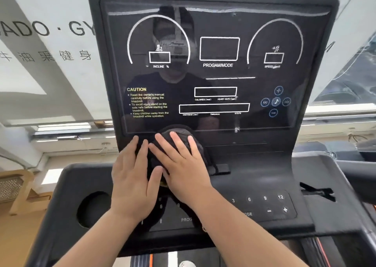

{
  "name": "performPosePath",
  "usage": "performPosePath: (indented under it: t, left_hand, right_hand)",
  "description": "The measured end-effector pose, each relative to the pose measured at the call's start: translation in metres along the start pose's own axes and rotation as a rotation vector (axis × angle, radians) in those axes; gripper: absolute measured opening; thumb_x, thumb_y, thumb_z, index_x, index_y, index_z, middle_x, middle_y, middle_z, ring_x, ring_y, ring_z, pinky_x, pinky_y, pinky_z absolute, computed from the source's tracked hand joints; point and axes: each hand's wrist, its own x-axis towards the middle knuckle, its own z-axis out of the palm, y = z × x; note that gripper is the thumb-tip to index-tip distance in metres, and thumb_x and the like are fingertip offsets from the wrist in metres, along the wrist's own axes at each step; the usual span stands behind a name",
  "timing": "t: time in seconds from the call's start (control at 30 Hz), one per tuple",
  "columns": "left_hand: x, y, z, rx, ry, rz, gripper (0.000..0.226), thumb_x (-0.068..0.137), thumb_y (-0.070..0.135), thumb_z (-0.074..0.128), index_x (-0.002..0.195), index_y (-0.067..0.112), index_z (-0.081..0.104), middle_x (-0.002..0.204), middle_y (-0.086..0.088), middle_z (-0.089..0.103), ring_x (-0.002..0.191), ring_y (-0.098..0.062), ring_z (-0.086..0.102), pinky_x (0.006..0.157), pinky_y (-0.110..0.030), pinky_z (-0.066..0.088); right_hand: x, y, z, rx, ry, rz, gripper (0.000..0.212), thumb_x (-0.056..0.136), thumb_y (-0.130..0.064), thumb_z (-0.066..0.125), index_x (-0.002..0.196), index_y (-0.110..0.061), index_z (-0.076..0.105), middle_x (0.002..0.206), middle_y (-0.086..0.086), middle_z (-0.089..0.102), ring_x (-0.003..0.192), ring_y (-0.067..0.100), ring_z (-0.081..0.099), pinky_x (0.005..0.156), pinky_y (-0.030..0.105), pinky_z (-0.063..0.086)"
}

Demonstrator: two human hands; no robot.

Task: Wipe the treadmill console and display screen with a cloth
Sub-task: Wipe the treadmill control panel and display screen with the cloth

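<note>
Pressing dark cloth against console, just below display screen at 6 o'clock edge. Left hand, right hand: flat, fingers spread, pinning cloth, not gripping. Screen streaked; wiping judged early, keypad pending.

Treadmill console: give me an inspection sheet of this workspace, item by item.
Surface: black console deck, sloped, with a keypad on its right side.
Job's things: dark cloth pressed flat just below the display screen; the screen is unlit and glossy, with reflections.
Clutter: round cup holder at the left of the deck; its contents cannot be told.
Grips: left hand and right hand both lie flat, palms down on the cloth, fingers spread.
Cables: a dark cord runs off the cloth's right edge.
Surroundings: white banner with lettering behind; window ledge at left.
</note>
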Motion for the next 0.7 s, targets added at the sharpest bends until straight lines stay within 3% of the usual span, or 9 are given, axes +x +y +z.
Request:
performPosePath:
  t: [0.2,0.4,0.7]
  left_hand:
    - [-0.001,0.023,0.019,0.05,-0.066,0.085,0.07,0.098,0.052,0.034,0.152,0.008,0.041,0.162,-0.013,0.033,0.146,-0.035,0.034,0.119,-0.05,0.025]
    - [-0.003,0.031,0.027,0.055,-0.077,0.062,0.071,0.097,0.053,0.033,0.151,0.007,0.042,0.162,-0.014,0.031,0.146,-0.036,0.031,0.119,-0.053,0.025]
    - [0.002,0.04,0.023,0.07,-0.042,0.074,0.07,0.097,0.052,0.036,0.151,0.008,0.043,0.161,-0.011,0.033,0.145,-0.036,0.035,0.117,-0.054,0.029]
  right_hand:
    - [-0.059,0.077,-0.006,-0.002,0.032,0.252,0.062,0.104,-0.043,0.043,0.162,-0.033,0.023,0.171,-0.009,0.019,0.158,0.025,0.016,0.126,0.057,0.018]
    - [-0.103,0.145,-0.017,0.025,0.025,0.621,0.064,0.101,-0.045,0.03,0.16,-0.019,0.03,0.171,0.007,0.02,0.156,0.038,0.018,0.123,0.066,0.019]
    - [-0.046,0.1,-0.005,0.039,0.092,0.343,0.079,0.101,-0.065,0.029,0.164,-0.021,0.01,0.173,0.005,-0.005,0.158,0.037,-0.009,0.124,0.063,-0.002]
